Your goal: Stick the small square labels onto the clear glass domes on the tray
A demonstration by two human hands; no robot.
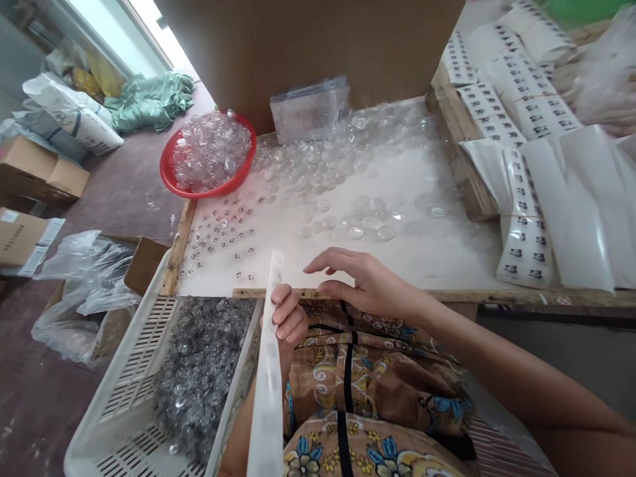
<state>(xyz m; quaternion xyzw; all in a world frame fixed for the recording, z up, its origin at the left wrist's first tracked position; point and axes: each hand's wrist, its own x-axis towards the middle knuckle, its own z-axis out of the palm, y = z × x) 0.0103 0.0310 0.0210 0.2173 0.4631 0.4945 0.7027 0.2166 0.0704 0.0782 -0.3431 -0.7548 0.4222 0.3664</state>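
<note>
My left hand (289, 318) is wrapped round a long white sticker strip (267, 397) at the front edge of the worktable. The strip stands nearly on edge to me and runs down toward my lap; faint dark prints show through it. My right hand (358, 275) hovers over the table's front edge, thumb and fingers curved and apart, with nothing visible between them. Beyond it, clear round discs (370, 222) lie scattered on the white tabletop (397, 265). To the left are several small clear pieces with dark printed figures (223, 228).
A red bowl (248, 165) heaped with clear plastic pieces stands at the back left. Below it, a white crate (134, 358) holds many clear parts. Printed sticker sheets (527, 238) lie right of a wooden rail (462, 152). A cardboard sheet (308, 53) rises at the back.
</note>
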